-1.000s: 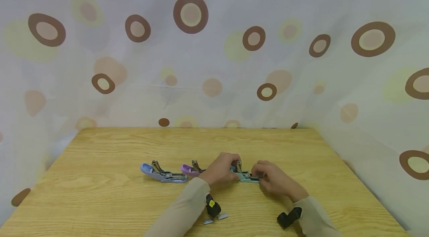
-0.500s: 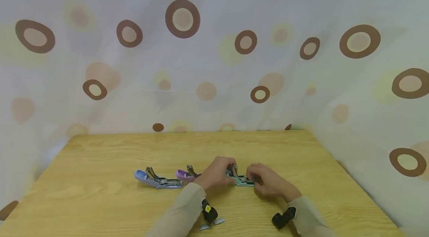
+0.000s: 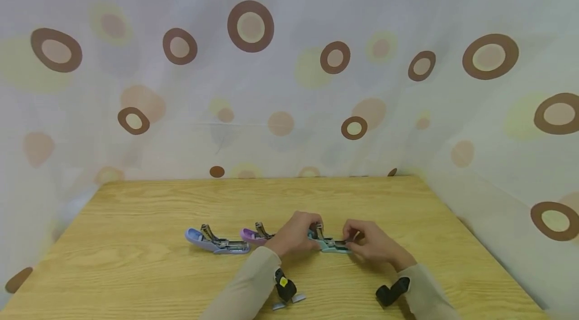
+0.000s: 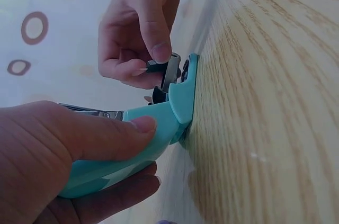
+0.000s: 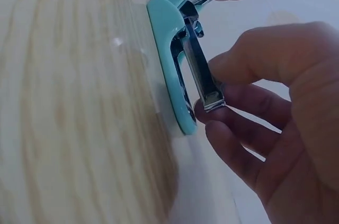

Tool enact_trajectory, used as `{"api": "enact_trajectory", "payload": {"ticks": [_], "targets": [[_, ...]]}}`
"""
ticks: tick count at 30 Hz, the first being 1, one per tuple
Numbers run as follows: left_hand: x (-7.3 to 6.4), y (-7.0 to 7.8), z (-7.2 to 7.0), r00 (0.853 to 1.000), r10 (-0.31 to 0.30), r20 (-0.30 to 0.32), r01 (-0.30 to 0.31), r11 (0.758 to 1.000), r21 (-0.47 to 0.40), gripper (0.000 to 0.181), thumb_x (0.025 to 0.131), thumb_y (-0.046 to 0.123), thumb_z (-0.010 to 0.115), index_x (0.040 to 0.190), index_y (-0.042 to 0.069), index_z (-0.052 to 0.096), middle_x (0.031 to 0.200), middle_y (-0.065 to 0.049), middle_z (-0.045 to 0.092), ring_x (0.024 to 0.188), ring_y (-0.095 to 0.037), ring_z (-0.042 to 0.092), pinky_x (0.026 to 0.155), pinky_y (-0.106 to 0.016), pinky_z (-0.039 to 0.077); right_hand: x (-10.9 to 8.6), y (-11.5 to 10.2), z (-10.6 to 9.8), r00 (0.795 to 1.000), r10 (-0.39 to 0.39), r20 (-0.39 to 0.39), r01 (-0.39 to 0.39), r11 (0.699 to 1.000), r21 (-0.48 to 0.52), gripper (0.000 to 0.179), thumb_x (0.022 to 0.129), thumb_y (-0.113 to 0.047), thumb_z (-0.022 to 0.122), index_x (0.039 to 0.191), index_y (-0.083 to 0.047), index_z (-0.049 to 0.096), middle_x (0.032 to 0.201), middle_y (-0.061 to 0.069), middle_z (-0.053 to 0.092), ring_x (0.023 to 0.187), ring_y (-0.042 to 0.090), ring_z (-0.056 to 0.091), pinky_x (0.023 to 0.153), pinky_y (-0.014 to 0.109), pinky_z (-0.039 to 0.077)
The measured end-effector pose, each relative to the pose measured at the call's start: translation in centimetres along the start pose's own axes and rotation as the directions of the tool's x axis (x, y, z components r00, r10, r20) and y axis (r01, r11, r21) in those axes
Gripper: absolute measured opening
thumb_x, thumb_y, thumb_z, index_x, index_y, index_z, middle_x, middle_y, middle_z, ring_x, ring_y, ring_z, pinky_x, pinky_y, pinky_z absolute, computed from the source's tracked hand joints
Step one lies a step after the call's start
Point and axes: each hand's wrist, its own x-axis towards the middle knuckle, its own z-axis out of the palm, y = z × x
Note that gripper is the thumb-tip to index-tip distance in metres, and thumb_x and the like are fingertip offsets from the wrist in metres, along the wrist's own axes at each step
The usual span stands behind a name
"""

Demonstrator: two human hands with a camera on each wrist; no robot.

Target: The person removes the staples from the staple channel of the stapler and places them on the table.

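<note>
A teal stapler (image 3: 333,246) stands opened out on the table, its metal magazine (image 5: 200,68) lifted slightly off the base. My left hand (image 3: 296,233) grips its swung-back top cover (image 4: 159,121), thumb on one side and fingers on the other. At the magazine's free end is my right hand (image 3: 374,242), with thumb and forefinger pinching a small dark strip (image 4: 154,66), apparently staples. The right wrist view mostly hides this strip behind the thumb. Left of the hands lie an opened purple stapler (image 3: 254,236), partly covered by my left hand, and an opened blue stapler (image 3: 217,241).
Two short silver staple strips (image 3: 298,298) lie on the wooden table (image 3: 135,280) near its front, beside the left wrist's camera (image 3: 286,287). A patterned cloth (image 3: 280,84) hangs behind the table and along its sides.
My right hand has drawn slightly rightward along the teal stapler's magazine, and a gap now shows between its fingers. The left hand keeps its grip. The head view has shifted a little.
</note>
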Motion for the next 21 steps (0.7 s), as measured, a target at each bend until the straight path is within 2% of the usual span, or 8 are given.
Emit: {"api": "enact_trajectory", "payload": {"ticks": [11, 17, 21], "targets": [[-0.2, 0.2, -0.3, 1.000, -0.013, 0.004, 0.013, 1.000, -0.014, 0.024, 0.076, 0.013, 0.082, 0.090, 0.015, 0.063, 0.085, 0.007, 0.060, 0.078, -0.006, 0.052, 0.071, -0.020, 0.046, 0.3, -1.2, -0.6, 0.996, -0.058, -0.070, 0.053, 0.996, -0.076, 0.019, 0.082, 0.007, 0.068, 0.085, -0.010, 0.059, 0.082, 0.004, 0.064, 0.073, 0.014, 0.062, 0.063, 0.027, 0.052], [-0.2, 0.2, -0.3, 1.000, 0.002, 0.000, -0.002, 1.000, 0.011, 0.025, 0.075, 0.013, 0.083, 0.089, 0.014, 0.062, 0.084, 0.006, 0.061, 0.077, -0.005, 0.052, 0.071, -0.020, 0.046, 0.7, -2.2, -0.6, 0.993, -0.070, -0.097, 0.059, 0.992, -0.110, 0.017, 0.086, 0.004, 0.067, 0.088, -0.011, 0.059, 0.084, -0.002, 0.063, 0.074, 0.005, 0.058, 0.064, 0.025, 0.051], [-0.2, 0.2, -0.1, 1.000, 0.003, 0.011, -0.003, 0.999, 0.033, 0.024, 0.076, 0.014, 0.082, 0.089, 0.014, 0.061, 0.086, 0.006, 0.062, 0.079, -0.006, 0.054, 0.072, -0.020, 0.047, 0.7, -2.9, -0.3, 0.989, -0.110, -0.100, 0.099, 0.988, -0.115, 0.013, 0.087, 0.002, 0.065, 0.090, -0.009, 0.060, 0.084, 0.001, 0.063, 0.074, 0.004, 0.056, 0.064, 0.026, 0.049]]}}
